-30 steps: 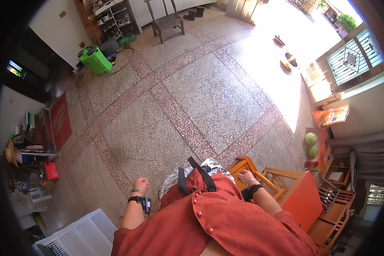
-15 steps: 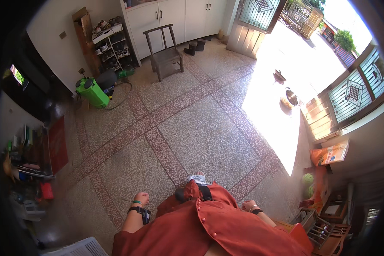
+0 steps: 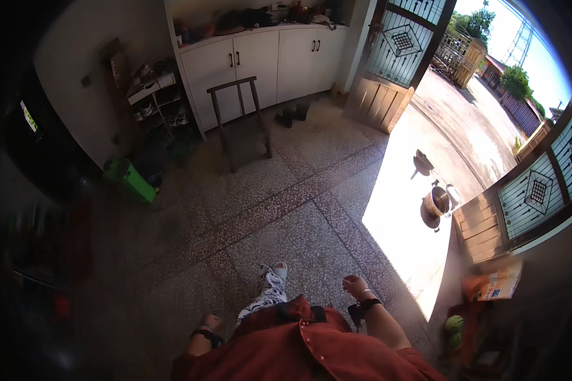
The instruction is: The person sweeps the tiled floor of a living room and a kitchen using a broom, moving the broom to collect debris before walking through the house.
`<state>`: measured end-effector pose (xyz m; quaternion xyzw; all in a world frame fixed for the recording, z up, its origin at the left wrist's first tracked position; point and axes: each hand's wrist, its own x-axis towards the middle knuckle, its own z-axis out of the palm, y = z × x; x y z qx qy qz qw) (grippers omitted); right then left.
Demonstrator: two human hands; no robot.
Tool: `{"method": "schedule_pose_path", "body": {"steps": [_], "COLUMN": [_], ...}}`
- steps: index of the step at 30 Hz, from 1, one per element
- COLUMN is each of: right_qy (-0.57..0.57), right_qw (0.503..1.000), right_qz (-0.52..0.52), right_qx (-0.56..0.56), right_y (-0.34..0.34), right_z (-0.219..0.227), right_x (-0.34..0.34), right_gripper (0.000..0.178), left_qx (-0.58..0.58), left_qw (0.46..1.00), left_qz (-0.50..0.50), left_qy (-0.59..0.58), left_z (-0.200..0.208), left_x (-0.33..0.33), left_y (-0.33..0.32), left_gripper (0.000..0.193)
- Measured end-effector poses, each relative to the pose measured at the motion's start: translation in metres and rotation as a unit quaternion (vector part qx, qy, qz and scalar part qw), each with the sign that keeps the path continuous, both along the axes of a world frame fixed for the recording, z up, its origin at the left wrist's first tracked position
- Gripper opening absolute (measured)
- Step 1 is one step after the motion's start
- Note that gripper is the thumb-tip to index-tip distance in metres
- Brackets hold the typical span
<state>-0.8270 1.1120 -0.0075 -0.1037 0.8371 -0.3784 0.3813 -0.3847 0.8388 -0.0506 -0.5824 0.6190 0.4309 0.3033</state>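
My left hand (image 3: 213, 322), dim and a little blurred, hangs beside my body at the lower left with its fingers curled in and nothing visible in them. A dark band circles that wrist. To the right, my right hand (image 3: 354, 286) is held forward over the speckled floor (image 3: 286, 235), its fingers loosely bent and apart, holding nothing. A pale bracelet and a black strap with a small dark device (image 3: 361, 309) sit on its wrist. Between the hands are my red buttoned top (image 3: 299, 340) and one leg in patterned white trousers (image 3: 267, 292), with a light shoe.
A wooden chair (image 3: 241, 117) stands before white cabinets (image 3: 254, 70), near dark boots (image 3: 292, 114). At left are a green tank sprayer (image 3: 130, 178) and a shoe rack (image 3: 156, 95). A metal pot (image 3: 436, 200) sits in sunlight by the open door (image 3: 391, 63). Watermelons (image 3: 454, 324) lie lower right.
My view has tilted up, showing more of the cabinet top and the yard. My right hand has swung forward, while my left hand sits lower. The patterned leg has come into sight.
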Motion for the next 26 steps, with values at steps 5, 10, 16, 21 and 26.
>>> {"method": "schedule_pose_path", "body": {"steps": [5,10,16,21,26], "right_qy": [0.052,-0.042,-0.128,-0.119,0.022], "right_qw": [0.995,0.977,0.918,0.926,0.832], "right_qz": [0.031,-0.054,0.025,0.069,0.41], "right_qx": [0.081,0.203,0.373,0.351,0.372], "right_y": [-0.019,0.042,0.032,-0.031,-0.081], "right_z": [-0.015,-0.065,-0.127,-0.095,-0.046], "right_x": [-0.071,-0.114,-0.151,-0.251,-0.399], "right_gripper": [0.027,0.018,0.017,0.019,0.023], "left_qx": [-0.01,-0.04,-0.095,-0.074,-0.036], "left_qw": [0.999,0.986,0.981,0.979,0.987], "left_qz": [0.037,0.08,-0.008,-0.001,0.01], "left_qy": [0.036,0.142,0.168,0.188,0.159], "left_z": [0.004,0.047,0.077,0.031,-0.088], "left_x": [-0.084,-0.218,-0.374,-0.449,-0.449], "left_y": [-0.087,-0.179,-0.244,-0.269,-0.323], "left_gripper": [0.018,0.017,0.017,0.015,0.017]}}
